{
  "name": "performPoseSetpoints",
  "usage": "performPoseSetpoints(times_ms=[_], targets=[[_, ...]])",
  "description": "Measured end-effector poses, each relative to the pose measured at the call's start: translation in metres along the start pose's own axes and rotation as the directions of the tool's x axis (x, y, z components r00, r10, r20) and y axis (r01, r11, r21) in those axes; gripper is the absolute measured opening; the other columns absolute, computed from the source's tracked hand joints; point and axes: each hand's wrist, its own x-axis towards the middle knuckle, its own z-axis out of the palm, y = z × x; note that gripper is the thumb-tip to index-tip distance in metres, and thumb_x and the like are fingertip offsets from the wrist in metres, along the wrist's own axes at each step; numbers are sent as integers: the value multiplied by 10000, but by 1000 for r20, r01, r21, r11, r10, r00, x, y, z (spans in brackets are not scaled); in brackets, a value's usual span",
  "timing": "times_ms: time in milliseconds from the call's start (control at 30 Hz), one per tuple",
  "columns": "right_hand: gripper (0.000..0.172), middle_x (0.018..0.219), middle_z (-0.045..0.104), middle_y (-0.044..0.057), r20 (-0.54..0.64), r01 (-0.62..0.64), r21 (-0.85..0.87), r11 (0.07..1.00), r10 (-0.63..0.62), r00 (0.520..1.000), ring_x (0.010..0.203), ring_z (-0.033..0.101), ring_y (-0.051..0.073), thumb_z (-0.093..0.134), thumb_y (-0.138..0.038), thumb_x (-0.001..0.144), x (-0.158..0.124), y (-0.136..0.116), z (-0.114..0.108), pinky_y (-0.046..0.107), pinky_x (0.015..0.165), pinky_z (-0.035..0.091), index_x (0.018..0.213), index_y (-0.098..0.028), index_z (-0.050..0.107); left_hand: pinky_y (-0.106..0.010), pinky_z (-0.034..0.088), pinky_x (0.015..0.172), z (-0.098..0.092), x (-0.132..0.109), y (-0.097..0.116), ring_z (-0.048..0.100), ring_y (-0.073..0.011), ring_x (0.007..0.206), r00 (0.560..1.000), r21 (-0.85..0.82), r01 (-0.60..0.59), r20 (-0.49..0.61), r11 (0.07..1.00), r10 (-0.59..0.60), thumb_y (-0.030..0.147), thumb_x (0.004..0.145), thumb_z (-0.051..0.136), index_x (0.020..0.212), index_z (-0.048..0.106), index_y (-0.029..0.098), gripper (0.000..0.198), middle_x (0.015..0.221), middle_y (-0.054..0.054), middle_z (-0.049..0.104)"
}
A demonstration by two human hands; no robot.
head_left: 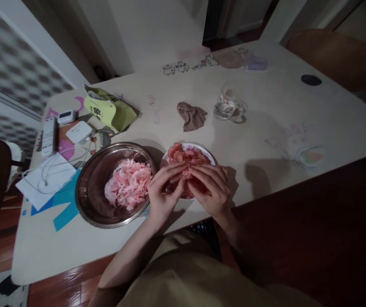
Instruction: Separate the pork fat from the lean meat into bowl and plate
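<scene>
Observing from beside the table [51,251], I note both of the person's hands raised over a white plate [213,157] near the table's front edge, the fingertips almost meeting. The left hand [166,183] has its thumb and fingers drawn together in a pinch; the right hand [210,185] mirrors it from the other side. Both appear to grip a small pink piece [186,174], though the fingers cover most of it and its full shape cannot be confirmed. The two-handed pinch seems chosen for control of something soft and thin, each hand steadying one side. Holding it above the plate presumably lets anything that slips land there. A steel bowl [93,187] stands just beside the plate on the left, likely so placed to keep its contents within short reach; in this view the left hand overlaps its rim, and contact cannot be determined. A brown cloth [191,116], a green bag [109,108] and a clear glass vessel [229,108] lie farther back, apparently kept out of the hands' way. As to appearance, the piece is pale pink and moist-looking. The pink slices [128,183] heaped in the bowl are thin, ruffled and streaked with white, resembling sliced meat, whereas the reddish pieces [176,152] on the plate look darker, glossier and more compact, several of them rounded or folded
</scene>
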Motion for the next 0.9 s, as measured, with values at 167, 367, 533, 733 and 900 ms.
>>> performPoseSetpoints(times_ms=[167,367,533,733,900], targets=[[349,1042,814,-10,-17,74,-56,996,-75,997,962,763,170,699,-174,913,-4,3,-2,348,943,519,1238,-303,684,-346,606,970,-2,-6,-1,723,-203,1123,1000,-7,-1,14,1000,1,129,899,712,1101,759,215,225,1202,-89,756],[420,1053,815,4,-40,169,-107,980,-175,984,926,773,162,720,-154,881,-10,5,-2,342,945,522,1283,-262,662,-309,628,901,-2,-14,-9,732,-205,1110,1000,-87,-1,15,996,2,127,891,720,1081,748,200,205,1166,-97,766],[389,1099,806,-6,-18,100,-52,994,-101,995,975,770,168,687,-157,902,-13,5,0,366,971,524,1265,-296,664,-323,633,878,0,-13,-10,746,-198,1034,998,8,-46,-46,999,46,182,889,737,997,745,192,108,1085,-86,776],[323,1070,811,-28,-29,97,-48,994,-98,995,957,771,167,710,-175,899,-9,5,-2,372,975,507,1194,-304,697,-336,628,894,1,-11,-10,748,-187,1019,990,98,-127,-52,987,132,167,884,745,996,737,194,116,1095,-77,773],[216,1040,815,-37,-19,86,-50,995,-87,996,953,772,161,688,-173,914,-9,6,-3,379,971,505,1097,-287,711,-315,627,866,1,-13,-13,751,-180,996,988,99,-153,-21,983,156,151,886,736,982,727,187,103,1098,-78,770]])
